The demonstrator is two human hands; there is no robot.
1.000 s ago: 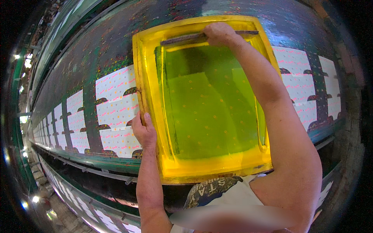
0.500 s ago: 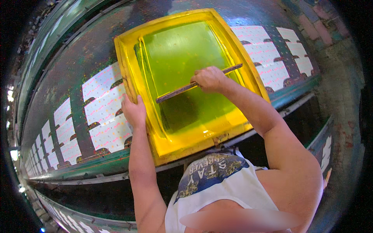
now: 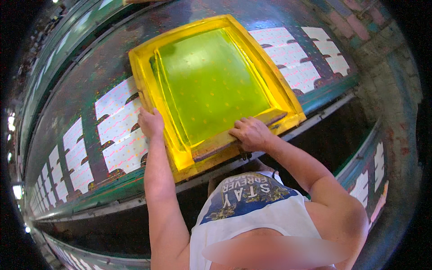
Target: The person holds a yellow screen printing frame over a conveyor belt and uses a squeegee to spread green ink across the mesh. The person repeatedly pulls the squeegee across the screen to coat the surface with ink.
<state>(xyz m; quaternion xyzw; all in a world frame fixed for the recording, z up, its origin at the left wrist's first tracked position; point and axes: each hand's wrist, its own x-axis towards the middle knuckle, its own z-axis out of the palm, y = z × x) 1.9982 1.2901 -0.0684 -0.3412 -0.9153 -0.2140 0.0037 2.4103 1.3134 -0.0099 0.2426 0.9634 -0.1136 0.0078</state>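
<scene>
A yellow screen-printing frame (image 3: 180, 30) lies on the long dark table, its mesh (image 3: 202, 81) showing green with small spots. My left hand (image 3: 151, 123) is closed around the frame's left side rail, thumb on top. Along the near end of the mesh lies a squeegee (image 3: 213, 150), a long dark-edged bar set almost crosswise. My right hand (image 3: 253, 134) grips it right of its middle, fingers over the bar. Yellow ink (image 3: 182, 159) is thick along the frame's inner borders and near corner.
White printed sheets (image 3: 119, 128) lie in rows to the left of the frame, and more sheets (image 3: 288, 58) to its right. The table's green rail (image 3: 328, 96) runs along the near edge. Another table with sheets (image 3: 360, 189) stands at the lower right.
My right hand has drawn the squeegee toward me, from mid-mesh to the frame's near end. My left hand stays on the left rail. The whole view has shifted slightly.
</scene>
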